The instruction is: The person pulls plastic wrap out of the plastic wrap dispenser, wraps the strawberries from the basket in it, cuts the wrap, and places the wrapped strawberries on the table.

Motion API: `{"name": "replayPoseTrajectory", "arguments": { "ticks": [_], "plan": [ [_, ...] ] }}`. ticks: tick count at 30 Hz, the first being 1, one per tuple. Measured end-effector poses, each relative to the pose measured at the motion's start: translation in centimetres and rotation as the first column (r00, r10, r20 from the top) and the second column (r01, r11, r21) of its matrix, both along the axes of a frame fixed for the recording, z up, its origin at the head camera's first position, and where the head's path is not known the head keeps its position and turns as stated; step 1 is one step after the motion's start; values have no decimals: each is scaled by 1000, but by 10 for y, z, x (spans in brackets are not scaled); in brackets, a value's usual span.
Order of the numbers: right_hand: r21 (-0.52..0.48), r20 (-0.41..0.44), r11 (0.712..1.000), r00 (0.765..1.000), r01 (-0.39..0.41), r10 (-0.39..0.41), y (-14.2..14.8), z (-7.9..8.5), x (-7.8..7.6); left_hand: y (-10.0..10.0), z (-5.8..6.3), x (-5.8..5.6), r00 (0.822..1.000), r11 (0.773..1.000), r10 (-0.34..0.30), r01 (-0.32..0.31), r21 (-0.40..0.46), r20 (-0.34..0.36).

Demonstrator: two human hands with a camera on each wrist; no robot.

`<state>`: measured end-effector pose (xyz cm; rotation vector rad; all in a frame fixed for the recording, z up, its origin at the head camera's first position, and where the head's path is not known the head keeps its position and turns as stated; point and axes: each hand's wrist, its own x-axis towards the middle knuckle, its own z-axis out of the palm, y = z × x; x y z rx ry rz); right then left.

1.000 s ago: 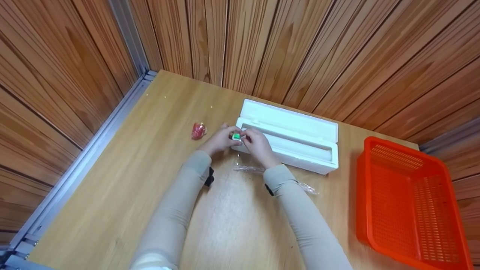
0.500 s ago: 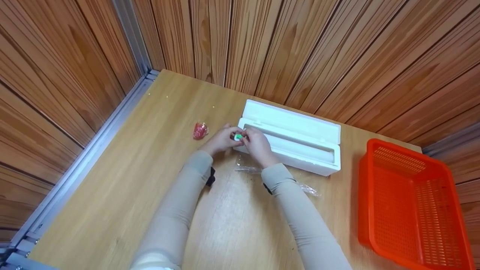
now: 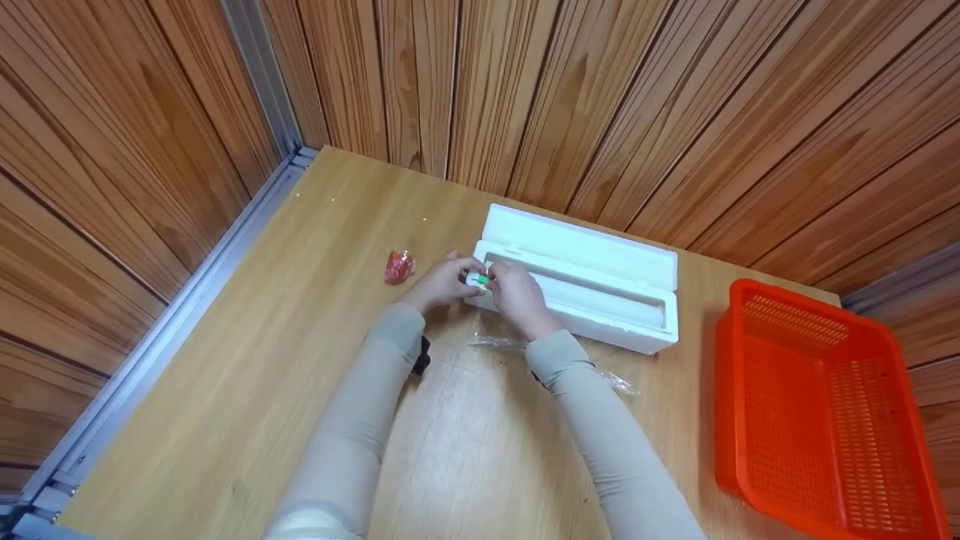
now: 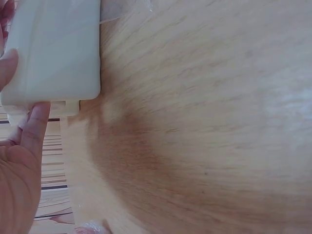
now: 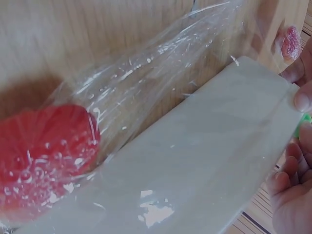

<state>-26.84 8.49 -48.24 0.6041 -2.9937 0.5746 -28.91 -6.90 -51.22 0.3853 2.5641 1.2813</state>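
A long white cling film dispenser box lies on the table with its lid tipped back and a pale roll inside. My left hand grips its left end, the thumb on the front face and a finger at the end face in the left wrist view. Close beside it, my right hand pinches a small green piece at the same end; a white part sits against that piece. Right fingertips partly hide the green piece in the right wrist view.
A red thing wrapped in clear film lies left of the box. Another red film-wrapped thing lies in front of the box, hidden by the right forearm in the head view. An orange basket stands at right. Wooden walls enclose the back.
The green piece has turned and shifted slightly right between the hands, with the right fingers now over more of it. The box and both forearms stay nearly in place.
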Motion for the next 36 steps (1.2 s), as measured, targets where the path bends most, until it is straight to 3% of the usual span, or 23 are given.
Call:
{"name": "replayPoseTrajectory", "arguments": {
  "ticks": [6,14,21,27,36],
  "plan": [
    [16,6,1000,1000,-4,3,6,0,-1,-1,2,0,999,1000,10,-11,5,46],
    [-2,40,999,999,35,-35,33,-3,4,-5,2,1,1000,1000,5,-6,1,21],
    [0,48,999,998,47,-47,51,-1,9,-2,2,3,997,1000,-3,1,27,79],
    [-10,36,999,998,51,-51,52,-2,9,1,5,6,996,999,17,-21,42,84],
    [-19,70,997,995,76,-74,49,-4,8,7,5,14,981,998,38,-48,48,190]
  ]
}}
